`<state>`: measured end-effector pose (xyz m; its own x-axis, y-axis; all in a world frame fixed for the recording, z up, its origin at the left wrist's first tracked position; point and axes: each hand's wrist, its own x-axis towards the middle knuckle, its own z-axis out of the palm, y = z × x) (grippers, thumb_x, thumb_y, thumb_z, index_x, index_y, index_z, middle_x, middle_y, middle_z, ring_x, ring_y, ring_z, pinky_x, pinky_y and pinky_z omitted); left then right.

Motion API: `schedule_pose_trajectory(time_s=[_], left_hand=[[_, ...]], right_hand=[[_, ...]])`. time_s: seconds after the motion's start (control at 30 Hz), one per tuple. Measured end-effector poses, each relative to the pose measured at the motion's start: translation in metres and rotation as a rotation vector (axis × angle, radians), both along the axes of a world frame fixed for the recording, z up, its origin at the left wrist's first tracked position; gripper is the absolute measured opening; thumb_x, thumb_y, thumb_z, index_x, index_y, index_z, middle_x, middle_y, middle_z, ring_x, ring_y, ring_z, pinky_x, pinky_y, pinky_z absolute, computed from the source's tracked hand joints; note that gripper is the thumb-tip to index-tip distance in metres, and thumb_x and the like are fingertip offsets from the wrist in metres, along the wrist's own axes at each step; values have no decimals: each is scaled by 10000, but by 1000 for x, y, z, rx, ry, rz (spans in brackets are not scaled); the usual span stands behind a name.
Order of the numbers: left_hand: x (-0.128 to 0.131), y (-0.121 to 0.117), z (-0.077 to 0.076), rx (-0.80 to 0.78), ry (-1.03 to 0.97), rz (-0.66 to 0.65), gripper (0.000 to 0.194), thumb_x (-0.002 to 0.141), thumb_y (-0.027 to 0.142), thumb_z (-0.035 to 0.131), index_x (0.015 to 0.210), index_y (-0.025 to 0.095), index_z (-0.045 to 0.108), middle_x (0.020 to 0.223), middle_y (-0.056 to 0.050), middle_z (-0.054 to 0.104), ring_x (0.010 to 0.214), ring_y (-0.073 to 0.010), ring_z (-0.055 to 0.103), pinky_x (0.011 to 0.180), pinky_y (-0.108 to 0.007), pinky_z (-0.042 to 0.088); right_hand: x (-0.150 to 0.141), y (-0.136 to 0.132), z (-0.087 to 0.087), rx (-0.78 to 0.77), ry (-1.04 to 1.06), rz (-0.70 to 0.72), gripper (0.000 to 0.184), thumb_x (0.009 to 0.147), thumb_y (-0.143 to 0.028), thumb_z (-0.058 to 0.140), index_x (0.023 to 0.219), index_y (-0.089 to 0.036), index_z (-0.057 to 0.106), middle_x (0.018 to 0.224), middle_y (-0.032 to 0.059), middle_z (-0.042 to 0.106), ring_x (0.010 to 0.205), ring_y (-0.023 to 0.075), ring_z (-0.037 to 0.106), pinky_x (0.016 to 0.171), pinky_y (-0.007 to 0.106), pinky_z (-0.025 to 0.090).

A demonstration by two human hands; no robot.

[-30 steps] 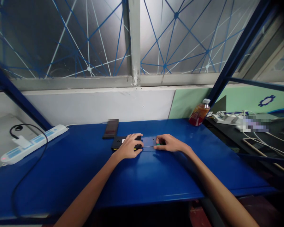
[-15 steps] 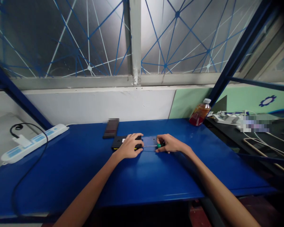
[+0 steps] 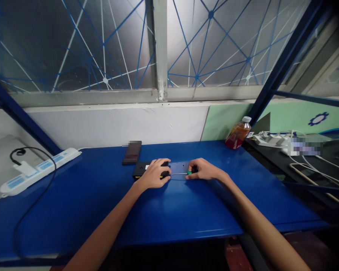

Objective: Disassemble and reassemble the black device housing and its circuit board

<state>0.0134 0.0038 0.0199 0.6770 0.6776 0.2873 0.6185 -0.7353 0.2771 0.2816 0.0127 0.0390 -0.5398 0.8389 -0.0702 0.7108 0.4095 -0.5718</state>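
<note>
On the blue table [image 3: 169, 210] lies a flat black box-like device [image 3: 140, 169] with a white label and yellow marks on its near side. My left hand [image 3: 156, 174] is closed over its right part, thumb at the near edge and fingers across the top. In my right hand [image 3: 201, 169] is the green handle of a screwdriver [image 3: 178, 174], held between thumb and fingers. Its thin metal shaft points left, level, to the device's right end. My left fingertips hide where the tip meets it. A small dark speck lies on the table just beyond the shaft.
A dark flat panel [image 3: 132, 152] lies behind the device. To the left is a white power strip [image 3: 41, 171] with a plugged-in black cable [image 3: 35, 205]. A drink bottle [image 3: 238, 133] leans at the back right. Beyond the table's right edge, a black surface holds white cables [image 3: 318, 165].
My right fingers have shifted slightly around the green handle, which shows less now. My left hand and the device stay in place.
</note>
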Motion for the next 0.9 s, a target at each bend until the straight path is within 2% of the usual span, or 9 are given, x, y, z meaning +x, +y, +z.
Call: schedule_pose_trajectory(time_s=[0.17, 0.33, 0.53, 0.7, 0.9], left_hand=[[0, 0, -1, -4, 0, 2, 95, 855, 285, 601, 885, 237, 677, 1344, -80, 514, 1216, -292, 482, 992, -486, 368], [1, 0, 0, -6, -8, 4, 102, 852, 280, 603, 893, 235, 686, 1341, -81, 521, 1217, -294, 481, 1001, -487, 363], [2, -1, 1, -17, -24, 27, 164, 884, 334, 571, 882, 240, 705, 1332, -77, 535, 1206, -291, 496, 993, -489, 376], [6, 2, -3, -71, -85, 104, 197, 888, 342, 564, 837, 249, 730, 1317, -50, 555, 1191, -283, 517, 1020, -494, 364], [25, 7, -5, -72, -128, 190, 157, 872, 307, 592, 849, 254, 738, 1260, -43, 599, 1142, -272, 558, 990, -469, 398]], right_hand=[[-2, -2, -2, -97, 41, -5, 370, 670, -478, 742, 744, -194, 516, 594, -42, 550, 507, 101, 451, 490, 221, 301], [-1, 0, 0, -6, 23, 1, 385, 655, -467, 759, 716, -196, 492, 613, -48, 528, 546, 101, 423, 504, 221, 279], [1, 2, 0, -12, 10, -1, 372, 655, -462, 757, 720, -192, 509, 626, -42, 531, 556, 106, 419, 518, 228, 272], [5, 2, 1, -16, 36, 0, 366, 661, -453, 751, 715, -194, 498, 616, -48, 522, 549, 102, 415, 523, 231, 287], [25, 10, 4, 51, 139, -122, 353, 671, -458, 727, 719, -190, 503, 628, -43, 504, 582, 110, 426, 534, 226, 309]])
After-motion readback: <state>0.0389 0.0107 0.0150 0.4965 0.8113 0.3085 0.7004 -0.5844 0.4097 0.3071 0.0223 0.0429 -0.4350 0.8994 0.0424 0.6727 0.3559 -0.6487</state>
